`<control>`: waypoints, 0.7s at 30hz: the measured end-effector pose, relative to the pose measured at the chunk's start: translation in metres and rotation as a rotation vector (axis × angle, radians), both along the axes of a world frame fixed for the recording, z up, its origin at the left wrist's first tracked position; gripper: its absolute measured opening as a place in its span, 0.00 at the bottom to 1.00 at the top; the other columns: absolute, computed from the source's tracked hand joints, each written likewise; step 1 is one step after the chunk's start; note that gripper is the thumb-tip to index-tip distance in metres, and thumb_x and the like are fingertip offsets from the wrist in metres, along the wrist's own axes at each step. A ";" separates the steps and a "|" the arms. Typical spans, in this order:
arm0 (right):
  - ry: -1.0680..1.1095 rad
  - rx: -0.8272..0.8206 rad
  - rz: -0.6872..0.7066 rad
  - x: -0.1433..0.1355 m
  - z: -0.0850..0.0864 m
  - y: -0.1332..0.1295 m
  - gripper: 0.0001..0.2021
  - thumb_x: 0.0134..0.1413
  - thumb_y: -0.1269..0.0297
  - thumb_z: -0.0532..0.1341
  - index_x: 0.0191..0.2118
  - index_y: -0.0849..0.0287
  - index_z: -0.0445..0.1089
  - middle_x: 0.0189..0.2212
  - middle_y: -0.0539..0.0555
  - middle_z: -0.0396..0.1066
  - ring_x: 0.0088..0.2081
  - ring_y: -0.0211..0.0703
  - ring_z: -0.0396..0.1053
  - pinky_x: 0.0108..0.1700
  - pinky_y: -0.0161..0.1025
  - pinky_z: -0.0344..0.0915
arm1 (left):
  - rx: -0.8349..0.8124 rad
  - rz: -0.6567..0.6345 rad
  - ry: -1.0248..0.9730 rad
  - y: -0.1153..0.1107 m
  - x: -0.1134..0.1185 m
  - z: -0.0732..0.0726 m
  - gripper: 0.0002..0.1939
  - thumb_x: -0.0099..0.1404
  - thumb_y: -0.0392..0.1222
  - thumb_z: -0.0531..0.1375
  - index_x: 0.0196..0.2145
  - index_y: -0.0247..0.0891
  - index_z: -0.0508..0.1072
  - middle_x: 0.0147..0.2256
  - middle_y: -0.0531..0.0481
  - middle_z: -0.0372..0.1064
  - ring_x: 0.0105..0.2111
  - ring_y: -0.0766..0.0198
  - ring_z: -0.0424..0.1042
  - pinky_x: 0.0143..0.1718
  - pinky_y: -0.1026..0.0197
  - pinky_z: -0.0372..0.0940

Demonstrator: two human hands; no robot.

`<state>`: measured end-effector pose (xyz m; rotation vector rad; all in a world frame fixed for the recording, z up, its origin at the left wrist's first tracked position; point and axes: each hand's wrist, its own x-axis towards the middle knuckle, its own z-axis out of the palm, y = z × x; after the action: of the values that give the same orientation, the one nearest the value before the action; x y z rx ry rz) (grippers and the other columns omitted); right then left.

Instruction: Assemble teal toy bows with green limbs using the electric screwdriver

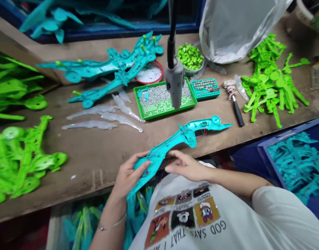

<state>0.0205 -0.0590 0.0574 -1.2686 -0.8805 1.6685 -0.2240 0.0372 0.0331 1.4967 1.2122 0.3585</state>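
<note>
A long teal plastic shell (172,139) lies tilted across the front edge of the workbench, its hollow side up, with thin red wires (205,132) running along it. My left hand (132,173) grips its near end, thumb on top and fingers underneath. Beside the shell's right edge is my right hand (187,166), fingers curled by a thin loose wire; whether they pinch it I cannot make out. Just beyond the shell stands a green tray (164,113) of small silver screws. Several clear plastic blade-like pieces (120,119) lie to its left.
An electric screwdriver (174,81) hangs over the tray. Teal shells (109,67) lie behind, green parts (21,159) at left and more green parts (276,80) at right. A black-handled hammer (236,107), a teal box (205,88) and a bowl of green pieces (190,57) are nearby.
</note>
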 end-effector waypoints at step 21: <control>-1.068 0.432 0.113 0.116 0.009 -0.011 0.07 0.65 0.65 0.61 0.44 0.52 0.77 0.40 0.56 0.81 0.42 0.52 0.79 0.47 0.50 0.73 | 0.816 -0.323 0.308 0.007 0.037 0.007 0.28 0.72 0.52 0.62 0.65 0.43 0.66 0.65 0.38 0.66 0.66 0.45 0.64 0.66 0.40 0.59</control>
<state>0.1364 -0.0702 0.0664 -1.7913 -1.8299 0.6904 -0.1867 0.0443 0.0397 2.4901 1.0742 0.4392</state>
